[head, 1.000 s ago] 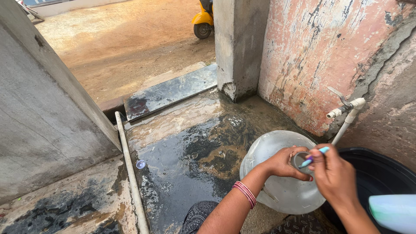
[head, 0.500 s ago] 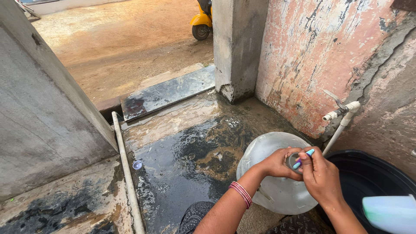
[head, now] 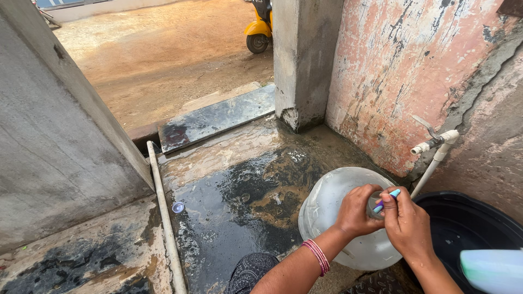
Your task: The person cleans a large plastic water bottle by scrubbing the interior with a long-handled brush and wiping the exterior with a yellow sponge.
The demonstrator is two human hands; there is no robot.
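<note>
A large clear plastic water jug (head: 329, 204) lies tilted on the wet floor beside a black tub (head: 479, 226). My left hand (head: 357, 211), with pink bangles on the wrist, is wrapped around the jug's neck. My right hand (head: 409, 227) pinches a slim teal-handled tool (head: 388, 197), perhaps a small brush, with its tip at the jug's mouth. The mouth itself is mostly hidden by my fingers.
A white tap (head: 436, 142) on a thin pipe sticks out of the peeling pink wall above the tub. A white pipe (head: 161, 215) runs along the floor, with a small cap (head: 177, 207) beside it. A concrete pillar (head: 302, 60), a dark stone slab (head: 218, 117) and a yellow scooter (head: 259, 30) lie beyond. A pale object (head: 493, 269) is at the bottom right.
Both hands stay at the jug's neck. My right hand with the teal tool has shifted slightly closer to the mouth, and the view has drifted a little.
</note>
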